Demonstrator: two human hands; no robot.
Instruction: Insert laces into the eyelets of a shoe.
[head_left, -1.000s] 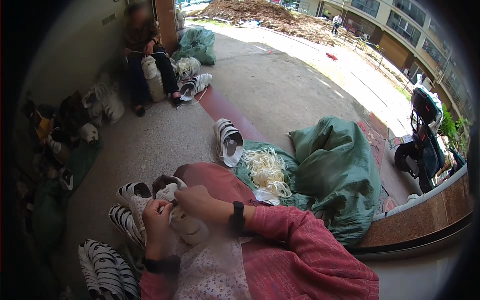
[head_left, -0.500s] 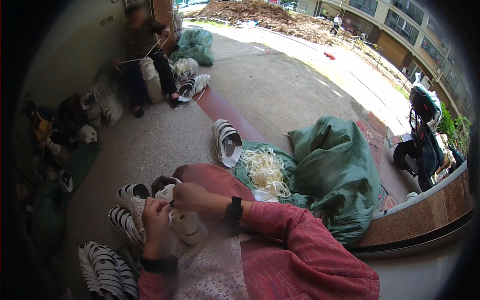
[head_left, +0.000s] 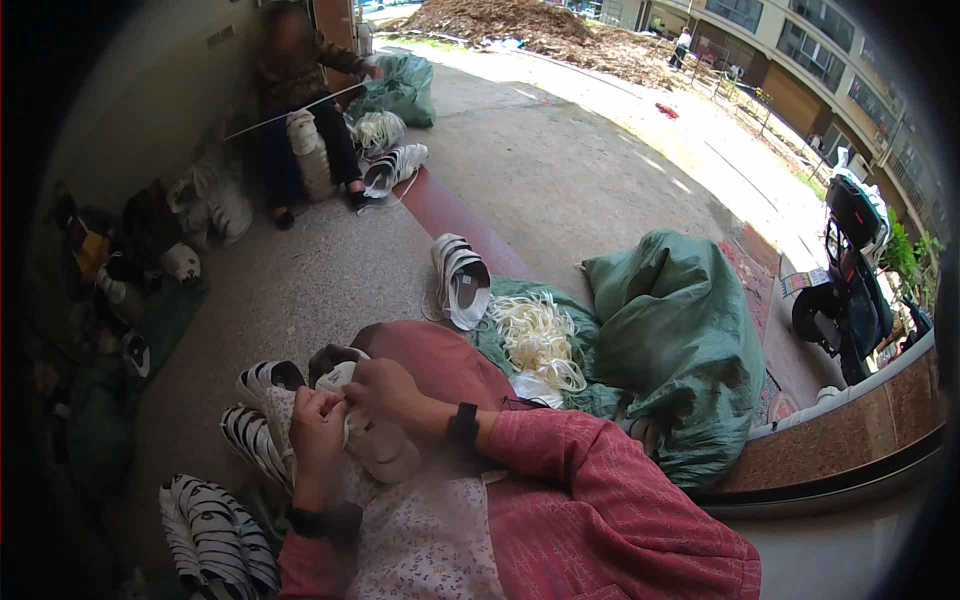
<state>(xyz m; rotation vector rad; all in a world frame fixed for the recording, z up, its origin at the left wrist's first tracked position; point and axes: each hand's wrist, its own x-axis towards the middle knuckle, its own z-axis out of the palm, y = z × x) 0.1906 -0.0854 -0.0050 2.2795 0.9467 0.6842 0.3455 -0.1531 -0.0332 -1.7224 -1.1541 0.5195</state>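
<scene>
A pale shoe [head_left: 385,452] lies across my lap, its rounded toe toward me. My left hand [head_left: 318,430] is closed at the shoe's left side, thumb and fingers pinched together. My right hand [head_left: 385,393] is curled over the shoe's opening, close beside the left. Whatever the fingertips grip is too small to make out. Past my hands, a dark-lined shoe opening [head_left: 335,362] shows against my reddish-brown trouser leg [head_left: 430,355]. Nested white shoes with dark gaps [head_left: 255,440] stand left of my left hand.
Another nested shoe stack [head_left: 215,535] sits lower left, and one [head_left: 461,280] stands ahead. Cream laces [head_left: 540,340] lie on green sacking beside a bulging green sack [head_left: 680,340]. A seated co-worker [head_left: 310,90] stretches a pale strand at the back left. A scooter [head_left: 850,270] stands right.
My hands stay at the shoe, the right one shifting slightly right and turning. The co-worker's hand has moved right, drawing the pale strand out into a long line.
</scene>
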